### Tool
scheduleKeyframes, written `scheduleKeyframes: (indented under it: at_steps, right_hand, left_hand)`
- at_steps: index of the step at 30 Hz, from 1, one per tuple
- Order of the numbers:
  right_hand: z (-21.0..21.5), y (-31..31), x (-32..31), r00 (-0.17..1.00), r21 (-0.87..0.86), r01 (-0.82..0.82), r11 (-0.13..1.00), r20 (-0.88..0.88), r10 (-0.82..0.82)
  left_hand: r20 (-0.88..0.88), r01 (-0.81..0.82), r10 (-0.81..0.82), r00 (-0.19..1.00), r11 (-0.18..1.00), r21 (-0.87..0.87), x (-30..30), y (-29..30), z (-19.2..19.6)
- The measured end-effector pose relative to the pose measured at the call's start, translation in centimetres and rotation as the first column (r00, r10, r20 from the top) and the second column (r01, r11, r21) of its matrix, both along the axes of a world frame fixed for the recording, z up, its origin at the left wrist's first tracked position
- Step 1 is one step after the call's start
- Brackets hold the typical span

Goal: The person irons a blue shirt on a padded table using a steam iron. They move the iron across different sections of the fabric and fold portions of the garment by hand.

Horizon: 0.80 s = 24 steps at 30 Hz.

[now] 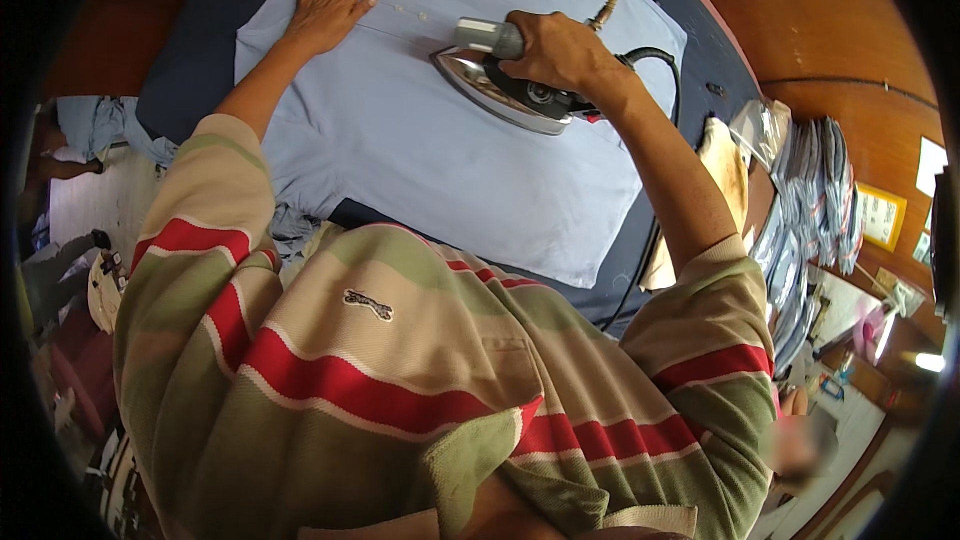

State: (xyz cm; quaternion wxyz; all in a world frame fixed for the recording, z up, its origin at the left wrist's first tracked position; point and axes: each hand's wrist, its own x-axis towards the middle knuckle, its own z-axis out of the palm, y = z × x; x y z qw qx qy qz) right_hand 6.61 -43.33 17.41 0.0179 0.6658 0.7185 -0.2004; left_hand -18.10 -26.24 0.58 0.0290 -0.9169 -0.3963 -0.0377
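– so, where's each hand?
– right hand (560, 48) wraps the iron (505, 90) handle at twelve o'clock, on the pale blue shirt (440, 155).
– left hand (330, 8) lies flat, fingers spread, at eleven o'clock.

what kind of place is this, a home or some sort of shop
Most likely a laundry or garment pressing shop. The right hand grips a heavy corded iron on a light blue shirt that the left hand holds flat, and stacks of folded, bagged shirts stand beside the padded board.
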Motion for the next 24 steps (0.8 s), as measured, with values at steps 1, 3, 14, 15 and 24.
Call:
scheduleKeyframes:
  at_steps: [1,3,14,15,24]
  right_hand:
    - [0.1,-1.1,0.9,0.998,0.003,0.056,0.998,0.016,-0.056]
    - [0.3,-3.4,3.2,0.987,0.017,0.149,0.989,0.056,-0.149]
    - [-0.1,-5.9,6.6,0.848,0.018,0.529,0.848,0.019,-0.529]
    - [0.2,-6.6,6.2,0.871,0.006,0.49,0.871,0.029,-0.49]
    - [0.3,-6.4,6.6,0.857,0.033,0.509,0.86,0.075,-0.51]
  left_hand:
    - [-0.014,-0.002,0.002,1.0,1.0,0.005,0.0,0.1,0.0]
    - [-0.044,-0.009,0.01,0.999,0.999,0.033,0.2,0.2,0.6]
    - [-0.027,0.035,-0.033,0.999,0.996,0.077,-0.4,0.7,-0.9]
    - [-0.042,0.02,-0.018,0.999,0.998,0.065,-0.4,0.6,-0.7]
    - [0.008,0.057,-0.058,0.998,0.994,0.096,-0.5,0.9,-0.8]
